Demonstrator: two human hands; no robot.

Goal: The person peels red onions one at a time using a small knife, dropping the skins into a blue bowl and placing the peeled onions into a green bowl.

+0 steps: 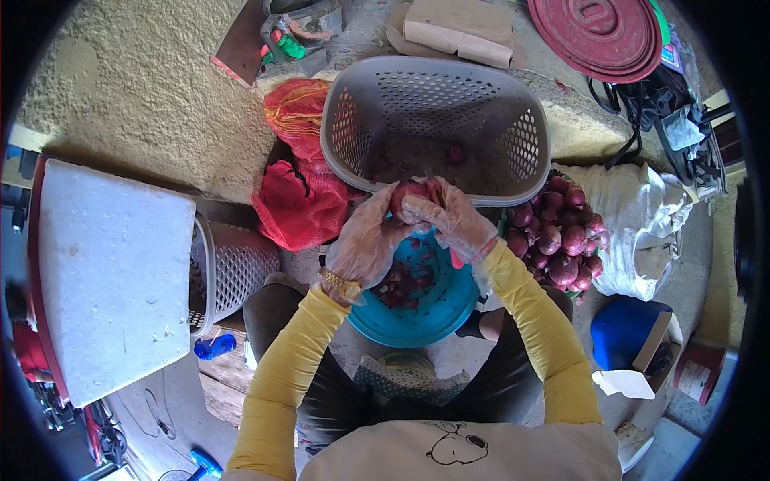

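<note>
I have the fingers of the left hand (362, 239) curled around an onion (409, 195), and those of the right hand (459, 220) pressed over it from the other side; both grasp it through thin clear gloves (350, 258). A red bit (457, 259) shows under the right hand, and from here I cannot tell what it is.

The onion is up at the near rim of the basket (433, 108), above the far edge of the basin (457, 309). Dark red scraps (403, 284) lie in the basin, and a loose onion (455, 154) sits in the basket. To the right, an onion pile (563, 240) lies beside a white sack (642, 216); left of the basket is a red net (293, 204).

I judge the step in hand to be cleaning loose skin off the onion. The next move, I'd say, calls for a steady left hold while the right fingers lift the skin, with the waste falling into the basin rather than the basket. The gloves may be slippery, so I want a firm pinch.
</note>
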